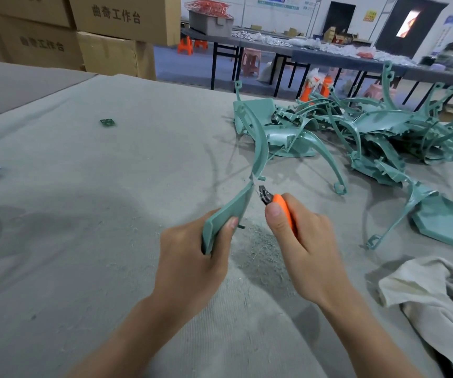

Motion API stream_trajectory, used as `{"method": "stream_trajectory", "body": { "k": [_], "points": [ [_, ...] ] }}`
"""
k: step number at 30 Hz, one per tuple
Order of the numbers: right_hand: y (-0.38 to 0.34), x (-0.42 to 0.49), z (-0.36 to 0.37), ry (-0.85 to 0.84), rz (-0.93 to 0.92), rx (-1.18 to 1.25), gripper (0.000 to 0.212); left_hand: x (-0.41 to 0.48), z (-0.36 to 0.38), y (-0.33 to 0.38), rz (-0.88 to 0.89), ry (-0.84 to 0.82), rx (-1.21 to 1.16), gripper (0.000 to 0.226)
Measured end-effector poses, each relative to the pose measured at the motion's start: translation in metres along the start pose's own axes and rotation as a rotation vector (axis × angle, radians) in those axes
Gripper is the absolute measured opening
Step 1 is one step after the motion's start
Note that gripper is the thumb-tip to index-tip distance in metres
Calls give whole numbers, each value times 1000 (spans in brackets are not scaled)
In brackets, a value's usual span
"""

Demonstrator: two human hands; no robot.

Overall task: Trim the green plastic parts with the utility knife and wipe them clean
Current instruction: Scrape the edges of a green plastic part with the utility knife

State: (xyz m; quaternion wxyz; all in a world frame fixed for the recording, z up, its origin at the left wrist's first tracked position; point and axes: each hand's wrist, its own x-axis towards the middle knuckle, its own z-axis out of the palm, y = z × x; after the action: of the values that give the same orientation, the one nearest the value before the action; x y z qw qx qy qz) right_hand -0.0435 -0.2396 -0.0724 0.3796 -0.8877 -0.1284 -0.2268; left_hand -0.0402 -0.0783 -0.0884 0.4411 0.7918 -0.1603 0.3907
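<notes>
Working over a small grey heap of plastic shavings on the grey felt worktop. Gripping a long, curved green plastic part with the left hand, just above and left of the heap, fingers and thumb curled round its flat wide end. Runs up and away from that hand, then bends off to the right, so lies mostly front to back, past the far side of the heap. Gripping an orange-handled utility knife with the right hand, just above and right of the heap, thumb pressed on the handle close to the dark blade end. Points the blade up and left, at the inner edge of the part, right at the join of wide end and thin curve. Seems to touch a pale ragged bit there, but too small to tell for sure. Right hand nearer to that spot than the left.

Probably in the middle of trimming. For the next cut, best to slide the blade along that edge, up and away, following the long line of the part. Could slip toward the left thumb if pulled back down.

Behind and right of the heap, a big tangled pile of more green plastic parts. Right of the heap and nearer the front, a crumpled off-white cloth, in neither hand, ready for wiping.
</notes>
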Motion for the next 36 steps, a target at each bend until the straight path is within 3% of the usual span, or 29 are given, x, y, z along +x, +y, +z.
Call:
{"method": "stream_trajectory", "body": {
  "k": [3,7,16,24,36],
  "points": [
    [1,0,1,6,-2,-39,51,0,-1,-5,30,-30,10,15],
    [6,4,-3,46,27,-27,50,-1,-4,-6,108,-74,3,28],
    [8,4,-7,-56,-9,45,53,0,-5,-8,143,-76,92,28],
    [7,3,-5,9,22,-59,54,2,-7,-7,173,-116,137,27],
    [14,12,-10,28,44,73,55,-4,-5,-2,183,-147,104,27]
  ]
}}
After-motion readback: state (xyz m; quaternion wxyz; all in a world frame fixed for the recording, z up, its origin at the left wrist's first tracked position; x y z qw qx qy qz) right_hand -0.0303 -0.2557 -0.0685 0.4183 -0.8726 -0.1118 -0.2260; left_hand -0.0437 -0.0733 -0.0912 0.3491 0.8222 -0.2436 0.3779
